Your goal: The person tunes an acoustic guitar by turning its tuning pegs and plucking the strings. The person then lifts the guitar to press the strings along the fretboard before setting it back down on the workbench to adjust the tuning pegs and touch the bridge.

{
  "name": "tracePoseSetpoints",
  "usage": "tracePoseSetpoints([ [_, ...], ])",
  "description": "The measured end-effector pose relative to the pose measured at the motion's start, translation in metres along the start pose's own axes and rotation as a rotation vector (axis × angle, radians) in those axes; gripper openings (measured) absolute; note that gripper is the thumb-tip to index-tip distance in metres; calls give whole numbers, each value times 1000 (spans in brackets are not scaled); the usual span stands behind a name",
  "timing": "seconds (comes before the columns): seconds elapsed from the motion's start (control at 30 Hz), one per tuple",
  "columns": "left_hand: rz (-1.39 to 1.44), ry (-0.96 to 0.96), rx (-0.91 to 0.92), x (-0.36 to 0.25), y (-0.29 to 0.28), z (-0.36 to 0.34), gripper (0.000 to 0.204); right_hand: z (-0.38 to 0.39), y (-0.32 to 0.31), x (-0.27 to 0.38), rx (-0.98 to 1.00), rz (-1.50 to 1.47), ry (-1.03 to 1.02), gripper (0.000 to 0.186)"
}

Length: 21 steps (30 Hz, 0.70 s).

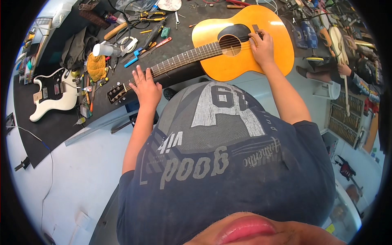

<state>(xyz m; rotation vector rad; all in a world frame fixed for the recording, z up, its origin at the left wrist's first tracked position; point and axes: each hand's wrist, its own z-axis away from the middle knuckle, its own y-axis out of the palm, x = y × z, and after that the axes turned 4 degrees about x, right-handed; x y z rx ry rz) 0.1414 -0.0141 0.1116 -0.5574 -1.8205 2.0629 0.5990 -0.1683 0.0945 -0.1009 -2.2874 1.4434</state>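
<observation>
An acoustic guitar (pixel 261 19) with an orange-yellow top, black pickguard and round soundhole lies face up on the dark bench, its neck pointing to the left. My left hand (pixel 146 87) rests across the neck near the nut, fingers stretched out and spread. The headstock (pixel 117 94) shows just beyond it. Over the strings, to the right of the soundhole, is my right hand (pixel 262 48). Its fingers are bent and slightly apart, with the tips at the strings and pickguard; nothing shows in them. Part of the bridge area is hidden under this hand.
A white electric guitar body (pixel 56 94) lies at the bench's left end. Pliers (pixel 152 16), a white bottle (pixel 102 50), a yellow cloth (pixel 96 67) and several hand tools lie behind the neck. At the right, another person's hand (pixel 344 69) holds a pale guitar neck.
</observation>
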Motion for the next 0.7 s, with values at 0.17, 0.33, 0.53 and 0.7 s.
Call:
tracePoseSetpoints([
  [0.17, 4, 105, 27, -16, -2, -7, 72, -1, 2, -4, -13, 26, -23, 17],
  [0.33, 12, 101, 42, -18, -3, -12, 72, 0, 3, -5, -8, 15, -15, 17],
  [0.53, 19, 156, 90, -37, -12, -16, 71, -1, 2, -4, -4, 34, -3, 17],
  [0.7, -27, 158, 131, -38, -10, -19, 77, 0, 6, -8, 0, 28, 8, 18],
])
